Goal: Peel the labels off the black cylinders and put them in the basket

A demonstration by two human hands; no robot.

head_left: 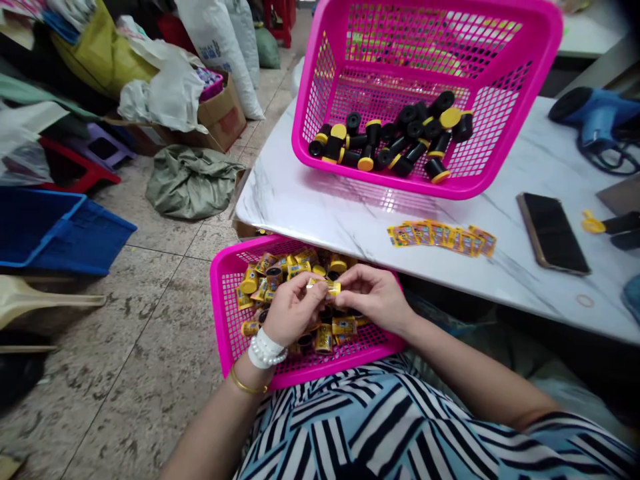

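Over the lower pink basket (218,327), my left hand (290,312) and my right hand (377,297) meet, pinching a small yellow printed piece (331,288) between thumbs and fingers. Whether it is a loose sleeve or a sleeve around a bottle is hard to make out. Below my hands, the basket holds many small bottles (324,339) with yellow printed sleeves, lying in a jumble. A row of overlapping flat printed sleeves (440,235) lies near the table edge. Small black bottles with yellow caps (370,143) lie in the upper pink basket (390,180).
The upper basket tilts toward me on the white marbled table (505,283). A phone (554,232) and a blue heat gun or hair dryer (597,117) lie at the right. Left on the floor are a blue bin (55,233), a grey-green sack (193,180) and a cardboard box (225,113).
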